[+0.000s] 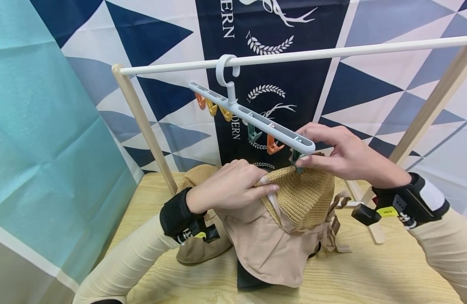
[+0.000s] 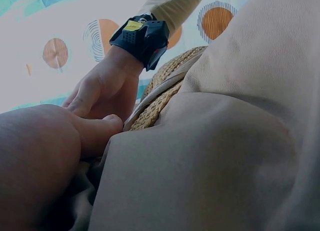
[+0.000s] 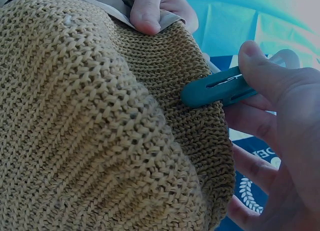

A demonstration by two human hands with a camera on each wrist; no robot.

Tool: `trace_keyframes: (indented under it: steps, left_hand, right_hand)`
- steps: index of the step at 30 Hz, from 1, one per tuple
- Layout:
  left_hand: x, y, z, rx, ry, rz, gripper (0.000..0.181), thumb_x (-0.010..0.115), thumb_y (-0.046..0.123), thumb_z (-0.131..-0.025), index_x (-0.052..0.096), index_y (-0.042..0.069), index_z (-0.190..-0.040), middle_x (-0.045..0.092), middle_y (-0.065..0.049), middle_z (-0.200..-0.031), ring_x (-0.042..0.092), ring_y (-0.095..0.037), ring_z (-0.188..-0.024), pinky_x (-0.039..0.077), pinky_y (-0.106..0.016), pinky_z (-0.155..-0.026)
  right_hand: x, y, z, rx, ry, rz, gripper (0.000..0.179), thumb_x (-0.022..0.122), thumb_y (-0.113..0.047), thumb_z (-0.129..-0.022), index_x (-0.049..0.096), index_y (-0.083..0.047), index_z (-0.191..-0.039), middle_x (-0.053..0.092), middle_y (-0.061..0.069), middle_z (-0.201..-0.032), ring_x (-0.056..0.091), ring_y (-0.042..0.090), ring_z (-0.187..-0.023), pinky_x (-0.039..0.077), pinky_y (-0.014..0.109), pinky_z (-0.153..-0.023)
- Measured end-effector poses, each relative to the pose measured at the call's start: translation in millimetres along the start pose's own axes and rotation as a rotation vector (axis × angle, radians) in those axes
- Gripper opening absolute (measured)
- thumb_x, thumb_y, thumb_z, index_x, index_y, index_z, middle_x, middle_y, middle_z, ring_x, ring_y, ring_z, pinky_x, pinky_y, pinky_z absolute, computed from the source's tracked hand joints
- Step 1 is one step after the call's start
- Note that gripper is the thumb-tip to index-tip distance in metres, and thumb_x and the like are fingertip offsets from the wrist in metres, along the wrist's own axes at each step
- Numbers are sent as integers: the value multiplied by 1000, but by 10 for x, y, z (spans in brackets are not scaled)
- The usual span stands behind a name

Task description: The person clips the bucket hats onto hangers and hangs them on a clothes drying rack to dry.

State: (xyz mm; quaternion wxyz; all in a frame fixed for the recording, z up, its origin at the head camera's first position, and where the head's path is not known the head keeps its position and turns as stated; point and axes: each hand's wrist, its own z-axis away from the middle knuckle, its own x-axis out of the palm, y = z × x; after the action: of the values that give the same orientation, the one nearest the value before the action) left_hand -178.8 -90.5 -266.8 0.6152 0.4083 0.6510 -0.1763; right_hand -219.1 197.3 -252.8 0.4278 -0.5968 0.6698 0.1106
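Observation:
A sun hat with a knitted straw crown (image 1: 307, 198) and a beige cloth flap (image 1: 269, 249) hangs below the end of a pale blue clip hanger (image 1: 271, 123). My left hand (image 1: 237, 181) pinches the hat's edge, where cloth and straw meet. At the hanger's near end my right hand (image 1: 341, 154) pinches a dark green clip (image 3: 220, 88) between thumb and fingers. The clip's tip lies over the edge of the straw in the right wrist view. In the left wrist view, cloth hides part of my left fingers.
The hanger's hook (image 1: 227, 69) sits over a white rod (image 1: 332, 54) on a wooden stand (image 1: 143, 126). Orange clips (image 1: 274, 145) and yellow clips (image 1: 211, 107) dangle along it. Another straw and beige item (image 1: 199, 174) lies behind my left hand on the wooden table (image 1: 153, 270).

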Motion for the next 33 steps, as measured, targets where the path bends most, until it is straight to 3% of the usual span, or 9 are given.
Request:
trace_keyframes:
  steps: [8, 14, 19, 33]
  left_hand:
    - [-2, 11, -12, 1, 1, -13, 52, 64, 39, -115, 44, 24, -69, 34, 13, -66, 41, -4, -59, 31, -22, -57]
    - [-1, 13, -19, 0, -3, -9, 52, 64, 39, -115, 45, 24, -70, 34, 13, -66, 41, -4, -59, 31, -21, -57]
    - [-5, 18, -15, -3, -7, -9, 51, 64, 39, -115, 46, 24, -70, 34, 13, -66, 41, -4, -59, 31, -21, -57]
    - [17, 12, -4, -9, -11, -9, 49, 65, 39, -115, 48, 23, -71, 34, 14, -65, 42, -4, -59, 31, -20, -56]
  right_hand:
    - [-10, -1, 31, 36, 16, 29, 37, 94, 0, -84, 78, -17, -113, 72, -24, -122, 63, -2, -109, 47, 12, -96]
    - [-22, 2, 34, 66, 7, 46, 45, 98, -1, -79, 78, -18, -114, 76, -10, -116, 64, -1, -105, 48, 12, -96]
    - [-25, -4, 34, 96, -3, 37, 45, 98, -1, -78, 79, -20, -114, 74, -18, -113, 65, 0, -104, 48, 13, -97]
    - [-5, 15, 21, 21, 0, 13, 42, 98, 0, -78, 78, -16, -111, 73, -17, -108, 63, 1, -99, 48, 14, -92]
